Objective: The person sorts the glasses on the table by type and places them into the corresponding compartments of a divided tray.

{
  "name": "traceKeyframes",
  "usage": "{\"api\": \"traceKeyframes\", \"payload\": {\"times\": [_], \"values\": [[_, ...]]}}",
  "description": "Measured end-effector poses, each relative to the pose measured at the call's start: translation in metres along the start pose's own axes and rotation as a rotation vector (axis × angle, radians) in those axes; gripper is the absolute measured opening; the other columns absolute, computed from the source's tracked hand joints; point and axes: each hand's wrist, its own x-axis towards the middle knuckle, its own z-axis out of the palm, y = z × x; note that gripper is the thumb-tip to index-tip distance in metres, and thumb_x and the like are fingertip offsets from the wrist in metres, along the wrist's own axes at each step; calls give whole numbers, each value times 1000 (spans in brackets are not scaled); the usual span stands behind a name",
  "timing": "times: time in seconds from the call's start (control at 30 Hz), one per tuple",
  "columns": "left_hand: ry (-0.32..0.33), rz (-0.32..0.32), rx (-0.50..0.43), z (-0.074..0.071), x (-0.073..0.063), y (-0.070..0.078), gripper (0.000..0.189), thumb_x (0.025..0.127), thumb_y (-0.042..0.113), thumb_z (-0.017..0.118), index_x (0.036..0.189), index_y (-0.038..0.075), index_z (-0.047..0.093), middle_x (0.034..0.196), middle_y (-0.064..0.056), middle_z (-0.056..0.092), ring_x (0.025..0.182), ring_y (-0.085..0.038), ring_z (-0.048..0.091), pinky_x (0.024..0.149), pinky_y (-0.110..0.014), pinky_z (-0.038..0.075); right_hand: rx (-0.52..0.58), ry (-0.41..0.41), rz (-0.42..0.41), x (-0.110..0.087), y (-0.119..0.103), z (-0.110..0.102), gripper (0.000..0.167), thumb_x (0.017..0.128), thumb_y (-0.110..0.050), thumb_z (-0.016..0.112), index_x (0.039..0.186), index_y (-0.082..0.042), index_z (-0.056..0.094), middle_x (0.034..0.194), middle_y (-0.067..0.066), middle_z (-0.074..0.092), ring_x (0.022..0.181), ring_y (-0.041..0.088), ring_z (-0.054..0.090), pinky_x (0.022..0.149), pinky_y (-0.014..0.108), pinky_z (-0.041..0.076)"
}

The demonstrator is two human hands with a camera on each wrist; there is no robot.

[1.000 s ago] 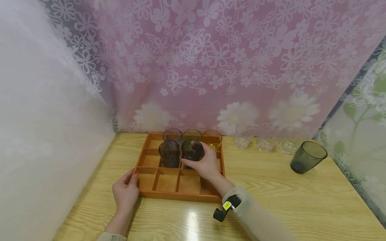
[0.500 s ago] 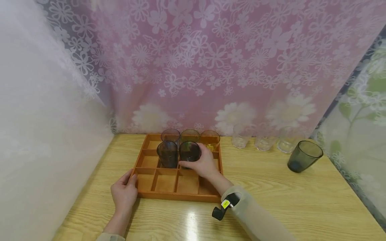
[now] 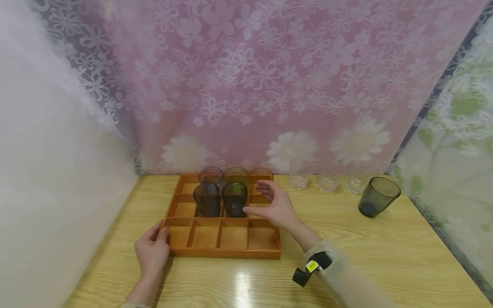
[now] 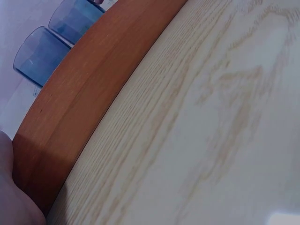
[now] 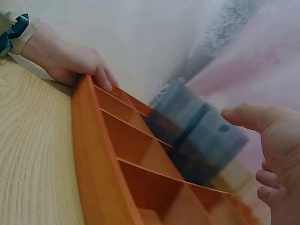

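Note:
A wooden tray [image 3: 225, 253] divided into compartments lies on the table. My left hand [image 3: 152, 252] grips its left edge, with the thumb over the rim, as the right wrist view also shows. Two dark glasses stand side by side in the middle row: a left dark glass [image 3: 207, 201] and a right dark glass [image 3: 235, 200]. Just right of the latter, my right hand [image 3: 275, 207] has its fingers spread and holds nothing. Behind stand a purplish glass [image 3: 211, 174], a green glass [image 3: 236, 173] and an amber glass [image 3: 260, 174] in the back row.
Right of the tray, three clear glasses [image 3: 299, 177] line the back of the wooden table [image 3: 331, 231]. A grey-green tumbler [image 3: 379, 197] leans to the right near them. A pink floral curtain [image 3: 246, 107] hangs behind, and a white sheet [image 3: 65, 149] on the left.
My right hand has let go of the right dark glass and drawn back to the right, leaving the glass in its compartment. My left hand has kept its grip on the tray.

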Motion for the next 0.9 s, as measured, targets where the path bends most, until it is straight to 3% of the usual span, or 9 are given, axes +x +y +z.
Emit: {"api": "traceKeyframes", "payload": {"times": [0.07, 0.2, 0.27, 0.57, 0.63, 0.83, 0.9], "values": [[3, -1, 1, 0, 0, 0, 30, 99, 2, 71, 128, -3, 74, 122, -19, 73, 112, -15, 67, 81, -5, 48, -1, 9, -20, -6, -4, -12, 82, 80, -20, 96, 148, -2, 53, 144, 17, 60, 136, 38, 55, 118, 50, 41], [6, -8, 0, -1, 0, -1, 30, 100, 3, 70, 129, -4, 74, 123, -19, 73, 102, 5, 63, 81, -5, 48, -29, 49, -52, -18, -13, -39, 80, 81, -17, 96, 147, -4, 53, 143, 13, 61, 135, 33, 56, 116, 47, 43], [2, -8, 1, -1, 0, -1, 30, 100, 2, 70, 129, -4, 73, 124, -19, 73, 100, 9, 62, 81, -5, 48, -59, 76, -68, -24, -14, -53, 80, 81, -17, 96, 147, -5, 54, 143, 11, 60, 136, 31, 55, 116, 44, 43], [-6, -3, 2, 0, -2, 3, 31, 99, 2, 71, 129, -5, 73, 123, -22, 72, 116, -26, 66, 80, -4, 47, -229, 238, -84, -55, -17, -122, 75, 83, -18, 94, 146, -2, 56, 143, 13, 59, 139, 35, 52, 117, 45, 42], [-6, -5, 8, 0, -2, 3, 30, 99, 2, 71, 129, -5, 73, 123, -22, 72, 117, -27, 66, 80, -4, 47, -271, 281, -81, -61, -19, -138, 75, 83, -18, 94, 146, -2, 56, 144, 13, 59, 139, 37, 52, 115, 43, 43], [2, -9, 13, 0, -2, 3, 30, 99, 3, 72, 129, -4, 73, 124, -20, 72, 118, -27, 65, 81, -3, 46, -354, 410, -27, -77, -16, -186, 80, 84, -20, 94, 152, -7, 54, 150, 12, 56, 142, 39, 49, 112, 22, 43], [2, -7, 10, 0, -2, 3, 30, 99, 3, 72, 129, -4, 74, 124, -20, 72, 116, -19, 66, 81, -3, 46, -365, 445, 3, -81, -12, -201, 82, 86, -21, 92, 155, -8, 51, 155, 13, 53, 144, 41, 46, 111, 19, 41]]}}
